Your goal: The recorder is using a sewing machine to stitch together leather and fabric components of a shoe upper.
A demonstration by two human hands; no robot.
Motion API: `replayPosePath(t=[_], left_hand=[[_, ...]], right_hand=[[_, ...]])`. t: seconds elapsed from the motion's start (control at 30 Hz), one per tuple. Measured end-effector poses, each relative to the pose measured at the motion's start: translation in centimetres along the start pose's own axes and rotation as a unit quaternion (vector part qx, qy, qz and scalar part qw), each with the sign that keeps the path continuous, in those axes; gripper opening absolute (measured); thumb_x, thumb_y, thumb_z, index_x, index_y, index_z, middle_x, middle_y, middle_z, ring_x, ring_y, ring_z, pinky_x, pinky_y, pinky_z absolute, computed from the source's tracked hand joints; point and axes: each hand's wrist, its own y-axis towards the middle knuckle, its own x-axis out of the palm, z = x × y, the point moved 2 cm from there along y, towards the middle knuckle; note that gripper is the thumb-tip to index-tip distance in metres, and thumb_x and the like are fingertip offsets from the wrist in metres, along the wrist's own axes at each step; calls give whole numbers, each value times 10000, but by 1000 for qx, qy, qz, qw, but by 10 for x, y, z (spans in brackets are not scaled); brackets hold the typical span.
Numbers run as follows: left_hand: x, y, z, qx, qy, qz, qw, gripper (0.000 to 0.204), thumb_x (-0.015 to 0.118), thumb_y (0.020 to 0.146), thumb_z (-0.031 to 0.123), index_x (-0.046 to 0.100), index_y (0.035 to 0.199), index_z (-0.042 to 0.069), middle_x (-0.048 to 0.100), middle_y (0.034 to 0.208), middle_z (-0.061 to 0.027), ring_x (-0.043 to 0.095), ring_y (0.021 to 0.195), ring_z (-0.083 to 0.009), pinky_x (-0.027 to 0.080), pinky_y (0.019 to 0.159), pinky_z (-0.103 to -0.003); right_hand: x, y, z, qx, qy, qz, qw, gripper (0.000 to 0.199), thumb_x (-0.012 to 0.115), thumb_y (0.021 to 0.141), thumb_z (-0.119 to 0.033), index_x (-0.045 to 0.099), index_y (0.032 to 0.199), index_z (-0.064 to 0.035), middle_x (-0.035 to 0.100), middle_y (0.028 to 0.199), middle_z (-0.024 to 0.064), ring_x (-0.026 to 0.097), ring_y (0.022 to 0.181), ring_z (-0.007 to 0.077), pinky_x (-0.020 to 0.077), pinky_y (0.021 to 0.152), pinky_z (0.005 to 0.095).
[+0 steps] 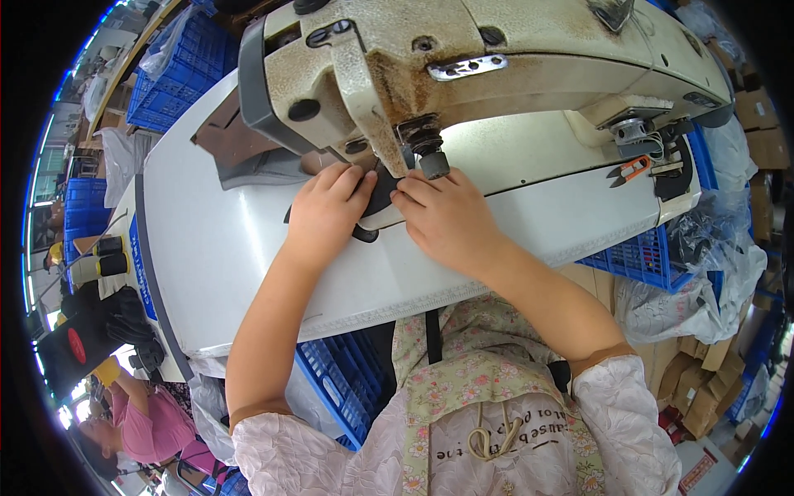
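An industrial sewing machine (529,45) with a worn cream body stands over the white table (207,264). Under its needle area lies a small dark piece of material (381,198). My left hand (329,213) pinches this piece at its left side, fingers bent and pressed together. From the right, my right hand (447,217) holds the same piece with closed fingers, close beside the machine's foot. The machine head partly hides the fingertips and the piece. Beyond my left hand are a brown flat piece (236,136) and a grey piece (258,170).
Orange-handled thread snips (633,169) lie on the machine bed at right. Blue crates (174,78) stand at far left, with another crate (343,384) below the table. Thread spools (109,256) sit at left, near a person in pink (153,426). Cardboard boxes (703,384) are at right.
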Motion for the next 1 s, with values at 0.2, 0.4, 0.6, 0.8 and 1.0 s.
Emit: replayPosePath(t=[0.2, 0.4, 0.6, 0.8, 1.0], left_hand=[[0, 3, 5, -8, -10, 5, 1000, 309, 671, 760, 117, 734, 1060, 83, 666, 1055, -39, 647, 993, -221, 559, 762, -343], [1, 4, 12, -23, 3, 8, 1000, 278, 679, 763, 115, 723, 1031, 61, 666, 1063, -52, 649, 1053, -216, 568, 764, -335], [0, 10, 16, -33, 9, 12, 999, 230, 684, 800, 105, 720, 1019, 45, 675, 1046, -64, 656, 1013, -222, 565, 732, -337], [4, 13, 21, -40, 19, 20, 999, 208, 675, 815, 90, 708, 1006, 15, 680, 1034, -77, 657, 967, -226, 554, 700, -340], [4, 16, 22, -53, 26, 13, 998, 210, 658, 822, 89, 700, 1011, 8, 682, 1040, -82, 651, 939, -221, 546, 683, -342]], right_hand=[[-6, 2, 9, 2, -5, -15, 1000, 170, 670, 797, -140, 706, 945, -63, 676, 979, 49, 632, 1044, 226, 457, 976, 421], [-7, 3, 14, 0, 5, -25, 1000, 158, 670, 805, -156, 682, 938, -72, 663, 982, 64, 629, 1067, 232, 454, 984, 426], [-6, 4, 17, 3, 5, -21, 1000, 150, 663, 825, -153, 682, 944, -63, 674, 1007, 78, 632, 1092, 237, 451, 1003, 428], [-8, 6, 21, 7, 4, -9, 1000, 133, 670, 825, -142, 696, 924, -56, 679, 999, 81, 644, 1044, 244, 458, 991, 417], [-6, 7, 22, 13, 11, -3, 1000, 135, 682, 800, -130, 704, 911, -57, 679, 999, 82, 645, 1009, 246, 477, 954, 416]])
